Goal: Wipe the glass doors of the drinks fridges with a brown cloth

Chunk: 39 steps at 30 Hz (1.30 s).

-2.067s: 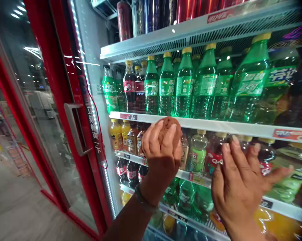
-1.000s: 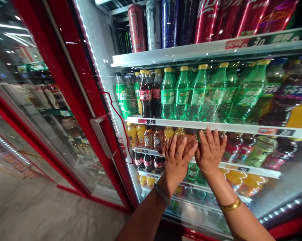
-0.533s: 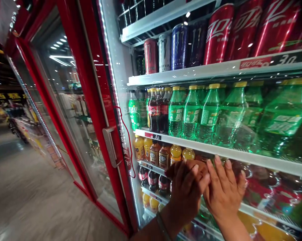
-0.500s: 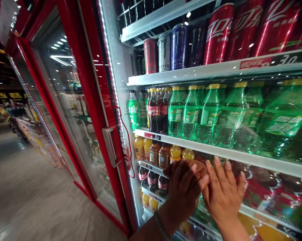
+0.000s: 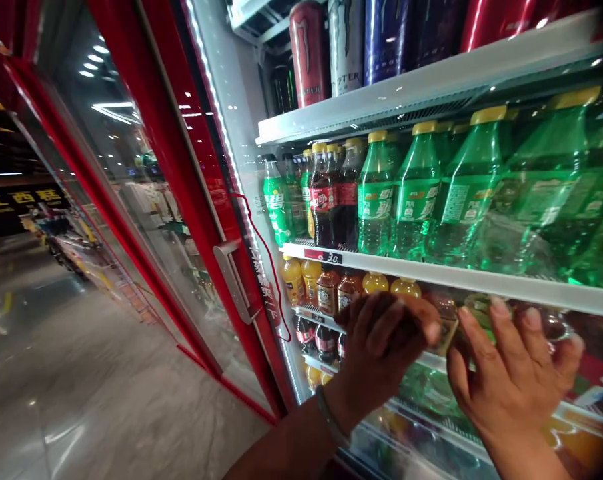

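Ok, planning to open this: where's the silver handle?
In the head view, the silver handle is up and left of the left hand, on the red frame.

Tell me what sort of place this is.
Most likely a shop's drinks section: green plastic bottles with yellow caps in rows, a black price label with white digits on a white shelf edge, and a red-framed glass door.

Cans (image 5: 309,53) on upper shelf (image 5: 381,95), bottles (image 5: 375,200) on middle shelf (image 5: 431,271) below, door handle (image 5: 230,280) left, my fingers (image 5: 507,337) before lower bottles (image 5: 326,291).

LED strip (image 5: 215,107) bright | left hand (image 5: 376,343) shadowed | floor (image 5: 131,400) glare | right edge dark
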### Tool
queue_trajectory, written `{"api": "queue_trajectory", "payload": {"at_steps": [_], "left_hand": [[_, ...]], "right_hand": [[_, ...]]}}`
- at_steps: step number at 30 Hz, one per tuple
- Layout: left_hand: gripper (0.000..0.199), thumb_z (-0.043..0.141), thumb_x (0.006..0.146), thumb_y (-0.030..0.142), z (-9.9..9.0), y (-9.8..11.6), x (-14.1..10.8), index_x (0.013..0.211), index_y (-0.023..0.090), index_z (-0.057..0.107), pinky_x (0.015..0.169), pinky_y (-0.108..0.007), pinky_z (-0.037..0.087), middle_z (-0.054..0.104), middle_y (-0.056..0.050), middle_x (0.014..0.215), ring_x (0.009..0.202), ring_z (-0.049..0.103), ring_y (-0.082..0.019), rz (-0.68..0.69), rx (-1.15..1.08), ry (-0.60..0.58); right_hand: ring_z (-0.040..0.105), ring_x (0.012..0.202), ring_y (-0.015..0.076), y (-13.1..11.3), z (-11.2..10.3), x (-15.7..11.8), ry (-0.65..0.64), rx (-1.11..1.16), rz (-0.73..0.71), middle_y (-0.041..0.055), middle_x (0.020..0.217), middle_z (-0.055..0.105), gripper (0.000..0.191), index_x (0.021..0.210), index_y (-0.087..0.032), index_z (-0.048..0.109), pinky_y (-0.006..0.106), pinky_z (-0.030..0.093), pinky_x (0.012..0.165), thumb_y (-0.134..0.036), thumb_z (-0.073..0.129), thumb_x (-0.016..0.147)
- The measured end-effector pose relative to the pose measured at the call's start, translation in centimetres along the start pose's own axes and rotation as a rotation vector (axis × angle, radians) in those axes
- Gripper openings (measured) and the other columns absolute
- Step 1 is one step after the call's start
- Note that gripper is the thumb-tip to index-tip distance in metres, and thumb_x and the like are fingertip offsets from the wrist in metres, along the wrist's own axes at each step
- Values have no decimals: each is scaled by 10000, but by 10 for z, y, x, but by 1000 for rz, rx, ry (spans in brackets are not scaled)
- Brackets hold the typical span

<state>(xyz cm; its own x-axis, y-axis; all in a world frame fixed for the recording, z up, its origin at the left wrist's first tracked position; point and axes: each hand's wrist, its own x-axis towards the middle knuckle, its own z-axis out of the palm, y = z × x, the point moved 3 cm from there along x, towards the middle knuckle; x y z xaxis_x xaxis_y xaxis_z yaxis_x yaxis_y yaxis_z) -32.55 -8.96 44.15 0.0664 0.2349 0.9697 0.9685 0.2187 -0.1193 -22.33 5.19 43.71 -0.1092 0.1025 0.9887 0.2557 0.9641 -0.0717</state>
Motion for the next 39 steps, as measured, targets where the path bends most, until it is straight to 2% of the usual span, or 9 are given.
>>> {"api": "queue_trajectory", "payload": {"at_steps": [4,10,16,22,25,28,34,36,39], "left_hand": [[529,738,832,107,-7,-17,11,1309,323,663,1184,-597,433,453,-70,1552,1482,425,-338,-90,-33,41],[396,708,921,309,-11,-19,13,1307,390,670,1221,-471,415,529,-5,1483,1522,358,-275,139,-81,-89],[627,794,824,150,-29,-56,6,1388,353,609,1234,-629,347,286,-43,1663,1518,351,-377,-150,-44,55],[497,745,901,312,-24,-52,-6,1363,445,613,1193,-496,459,374,18,1603,1520,352,-293,81,-68,-92],[587,766,872,197,-37,-73,-3,1390,407,587,1196,-516,452,358,-16,1614,1497,399,-296,-55,-59,3],[645,801,805,95,-44,-82,1,1376,321,606,1225,-584,393,324,-69,1634,1509,378,-345,-185,-46,96],[479,796,863,278,-25,-53,1,1309,391,662,1199,-517,441,449,-10,1547,1483,413,-305,-4,-81,4],[522,798,861,244,-28,-59,1,1332,408,643,1205,-502,441,439,0,1560,1473,432,-283,0,-85,19],[663,794,837,126,-38,-79,2,1410,382,583,1245,-556,373,343,-33,1638,1511,385,-309,-146,-87,70]], "right_hand": [[411,1498,353,-1,2,-1,39,-5,38,-14,1558,517,640,1485,-423,513,631,181,1280,-299,629,869],[286,1530,456,-32,20,-2,32,-27,133,25,1632,401,615,1527,-403,461,810,-15,1189,-313,532,922],[274,1511,520,-51,33,2,33,-114,94,84,1663,329,723,1563,-367,412,870,22,1131,-325,646,880],[223,1543,486,-61,40,4,28,-98,145,39,1706,212,704,1601,-370,329,832,-6,1179,-272,497,925],[232,1531,506,-64,43,3,59,-126,41,68,1699,238,746,1596,-325,359,810,31,1191,-332,593,888],[230,1536,494,-63,44,2,48,-153,29,82,1698,244,733,1596,-295,364,784,46,1202,-363,588,902],[184,1579,410,-69,43,4,22,-182,-11,94,1713,202,693,1613,-271,315,760,42,1220,-307,493,944],[162,1591,386,-71,43,4,4,-179,-20,93,1719,186,700,1617,-263,298,760,33,1219,-284,491,945],[158,1596,369,-73,43,5,-19,-182,-6,100,1726,161,754,1624,-268,270,739,15,1229,-267,547,923]]}}
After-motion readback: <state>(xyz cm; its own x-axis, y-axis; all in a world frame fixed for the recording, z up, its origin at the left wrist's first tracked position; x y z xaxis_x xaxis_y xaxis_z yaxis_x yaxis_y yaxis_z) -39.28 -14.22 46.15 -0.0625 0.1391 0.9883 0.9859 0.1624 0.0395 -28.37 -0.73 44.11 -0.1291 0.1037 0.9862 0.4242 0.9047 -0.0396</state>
